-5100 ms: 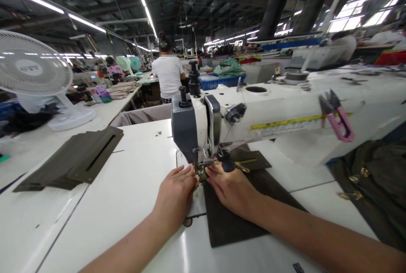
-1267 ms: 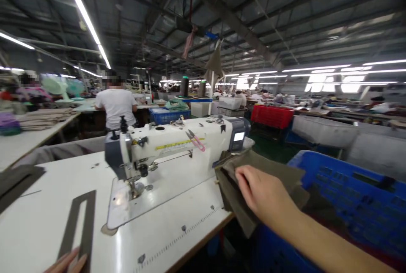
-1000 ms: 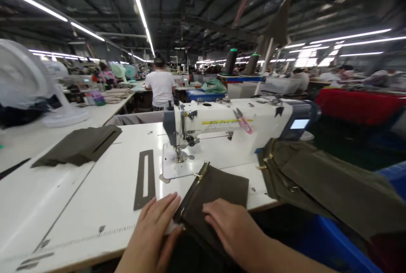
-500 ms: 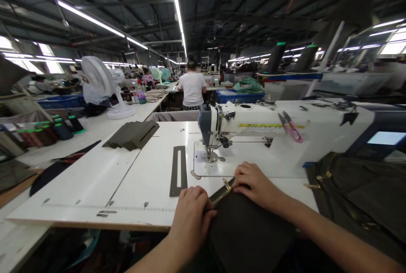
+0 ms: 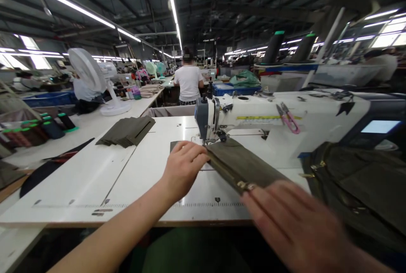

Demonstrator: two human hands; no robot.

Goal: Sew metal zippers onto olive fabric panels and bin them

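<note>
An olive fabric piece (image 5: pixel 245 164) with a brass zipper along its left edge lies slantwise on the white table, its far end under the needle of the sewing machine (image 5: pixel 253 114). My left hand (image 5: pixel 184 166) rests on the table with its fingers stretched out onto the piece's left edge, near the presser foot. It covers most of a dark slotted strip (image 5: pixel 173 144). My right hand (image 5: pixel 294 222) is blurred by motion at the near end of the piece, fingertips at the zipper's end. Its grip is unclear.
Pink thread snips (image 5: pixel 288 117) lie on the machine arm. A stack of olive pieces (image 5: pixel 127 130) sits at the table's left, a heap of olive fabric (image 5: pixel 358 184) at the right. A white fan (image 5: pixel 90 79) and thread cones (image 5: pixel 47 125) stand further left. A person in a white shirt (image 5: pixel 188 83) stands beyond.
The olive piece has been moved from the table's near edge up to the machine's needle. My left hand went forward onto the slotted strip, and my right hand dropped back to the piece's near end.
</note>
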